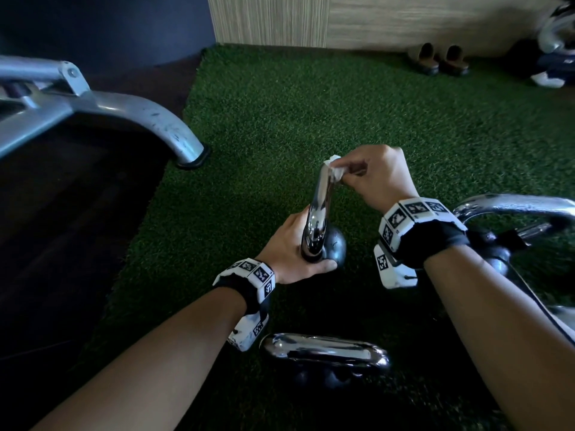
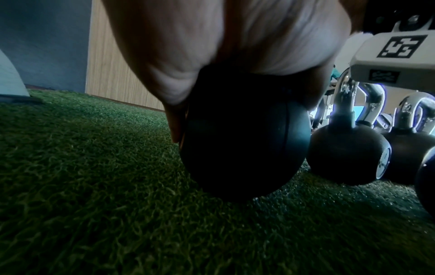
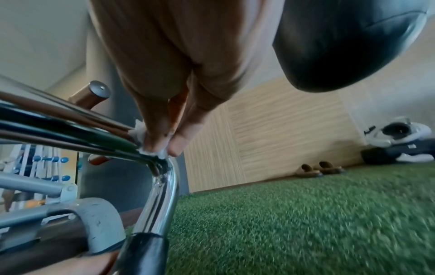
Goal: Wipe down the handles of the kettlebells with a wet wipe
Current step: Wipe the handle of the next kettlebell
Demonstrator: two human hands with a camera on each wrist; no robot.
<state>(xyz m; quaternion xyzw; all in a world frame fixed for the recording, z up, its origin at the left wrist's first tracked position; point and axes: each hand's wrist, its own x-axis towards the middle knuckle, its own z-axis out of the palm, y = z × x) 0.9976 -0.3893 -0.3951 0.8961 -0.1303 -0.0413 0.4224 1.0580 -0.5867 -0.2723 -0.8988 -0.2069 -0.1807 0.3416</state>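
wiping the far bend of a kettlebell handle

our right hand (image 1: 378,178) pinches the wet wipe (image 1: 334,169) onto the chrome handle (image 1: 322,200); left hand (image 1: 295,253) clamped at the handle base, kettlebell (image 1: 334,245) tilted on the turf (image 1: 280,113). we'd keep the brace firm and drag the wipe round the bend. no containers in view.

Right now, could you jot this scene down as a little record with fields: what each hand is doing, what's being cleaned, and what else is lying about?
left hand: grips the kettlebell at the handle's base, steadying it
right hand: pinches a wipe against the handle top
kettlebell pose: tilted on the turf
other kettlebells: one nearer the person, one at right
elsewhere: slippers by the wall, grey frame at left
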